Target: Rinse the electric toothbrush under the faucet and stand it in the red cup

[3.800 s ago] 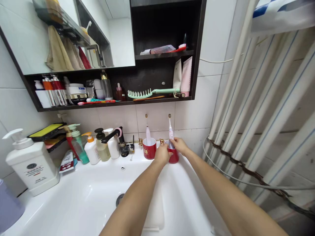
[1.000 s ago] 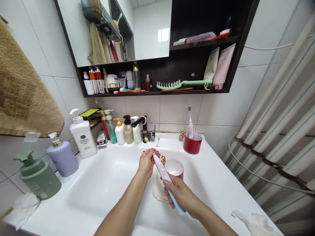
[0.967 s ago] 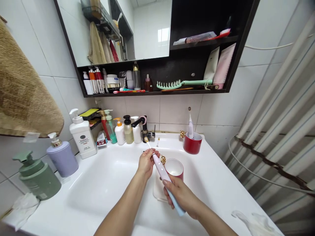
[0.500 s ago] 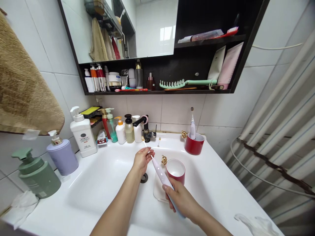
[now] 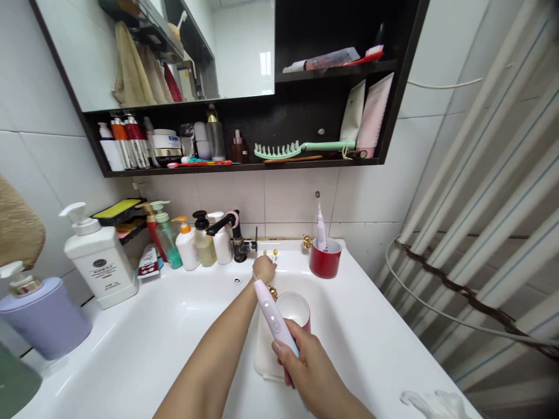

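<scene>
My right hand (image 5: 305, 366) grips the lower part of a pink electric toothbrush handle (image 5: 271, 311), which slants up to the left with no head on its top end. My left hand (image 5: 264, 269) is stretched to the back of the sink near the black faucet (image 5: 230, 231). Its fingers are closed, and a thin white brush head (image 5: 264, 254) sticks up out of the fist. A red cup with a white inside and a gold handle (image 5: 294, 308) stands on the sink rim, just right of the toothbrush handle.
A second red cup (image 5: 325, 265) with another electric toothbrush (image 5: 321, 224) stands at the back right. Pump bottles (image 5: 187, 250) line the wall. A big white dispenser (image 5: 98, 259) and a lilac one (image 5: 41, 317) stand left. A white pad (image 5: 265, 349) lies on the white sink (image 5: 166, 326).
My left hand has pulled away from the handle's top and moved back toward the faucet with the brush head. The handle is bare at its tip. The view has swung a little left.
</scene>
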`<state>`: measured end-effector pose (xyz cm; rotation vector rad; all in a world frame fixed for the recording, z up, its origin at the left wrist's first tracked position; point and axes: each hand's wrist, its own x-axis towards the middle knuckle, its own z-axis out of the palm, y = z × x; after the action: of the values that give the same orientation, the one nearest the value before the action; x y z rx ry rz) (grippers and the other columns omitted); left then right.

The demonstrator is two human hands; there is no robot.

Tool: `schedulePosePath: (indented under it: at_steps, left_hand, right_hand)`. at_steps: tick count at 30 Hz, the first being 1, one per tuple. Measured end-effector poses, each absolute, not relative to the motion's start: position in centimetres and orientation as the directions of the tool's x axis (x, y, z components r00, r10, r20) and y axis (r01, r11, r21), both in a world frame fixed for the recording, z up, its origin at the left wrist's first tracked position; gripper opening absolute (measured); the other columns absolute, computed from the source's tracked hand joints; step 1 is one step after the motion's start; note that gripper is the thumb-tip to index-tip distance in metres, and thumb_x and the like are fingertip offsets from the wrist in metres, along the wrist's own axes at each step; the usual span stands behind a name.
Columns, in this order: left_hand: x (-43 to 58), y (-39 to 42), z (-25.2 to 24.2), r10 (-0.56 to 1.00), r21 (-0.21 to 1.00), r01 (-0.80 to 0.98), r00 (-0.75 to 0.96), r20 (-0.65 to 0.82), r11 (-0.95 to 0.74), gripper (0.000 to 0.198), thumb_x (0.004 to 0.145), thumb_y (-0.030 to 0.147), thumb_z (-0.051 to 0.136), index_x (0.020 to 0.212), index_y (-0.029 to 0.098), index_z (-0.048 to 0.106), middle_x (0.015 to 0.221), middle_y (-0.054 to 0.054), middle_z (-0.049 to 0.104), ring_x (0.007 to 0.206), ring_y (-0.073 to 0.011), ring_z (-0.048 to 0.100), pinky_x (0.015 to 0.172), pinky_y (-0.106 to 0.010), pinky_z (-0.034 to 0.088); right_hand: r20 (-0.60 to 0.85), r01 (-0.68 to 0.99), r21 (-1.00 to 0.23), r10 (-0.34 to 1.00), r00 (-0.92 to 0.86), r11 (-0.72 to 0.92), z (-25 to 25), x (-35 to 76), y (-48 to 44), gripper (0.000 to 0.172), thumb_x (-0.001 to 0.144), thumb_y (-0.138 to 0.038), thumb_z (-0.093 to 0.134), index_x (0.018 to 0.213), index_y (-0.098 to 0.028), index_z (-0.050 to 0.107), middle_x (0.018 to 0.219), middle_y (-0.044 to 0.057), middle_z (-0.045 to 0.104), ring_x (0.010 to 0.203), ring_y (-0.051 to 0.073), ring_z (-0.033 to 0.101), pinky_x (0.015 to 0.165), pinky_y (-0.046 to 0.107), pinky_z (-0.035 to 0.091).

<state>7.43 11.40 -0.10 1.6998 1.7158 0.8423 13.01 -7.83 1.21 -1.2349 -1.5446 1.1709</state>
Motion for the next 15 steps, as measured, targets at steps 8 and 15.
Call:
schedulePosePath:
  at_steps: [8,15]
  left_hand:
    - [6.9,11.7,0.1,0.981,0.532,0.841,-0.004,0.193,-0.101,0.024,0.065,0.023,0.044,0.084,0.013,0.052,0.090,-0.013,0.054,0.085,-0.0220,0.050,0.070,-0.031,0.035]
    - [5.8,12.2,-0.2,0.985,0.501,0.863,-0.017,0.170,-0.072,0.019,0.065,0.016,0.044,0.079,0.009,0.055,0.092,-0.016,0.052,0.086,-0.0224,0.050,0.071,-0.031,0.035]
  right_hand:
    - [0.040,0.187,-0.980,0.984,-0.175,0.073,1.2,13.3,-7.6,0.022,0.071,-0.031,0.037,0.086,-0.018,0.044,0.053,-0.005,0.037,0.037,0.004,0.038,0.038,0.016,0.033]
    - [0.052,0.166,-0.983,0.982,-0.182,0.083,0.7,13.3,-7.8,0.022,0.071,-0.032,0.037,0.087,-0.018,0.044,0.054,-0.005,0.037,0.037,0.003,0.036,0.037,0.015,0.033]
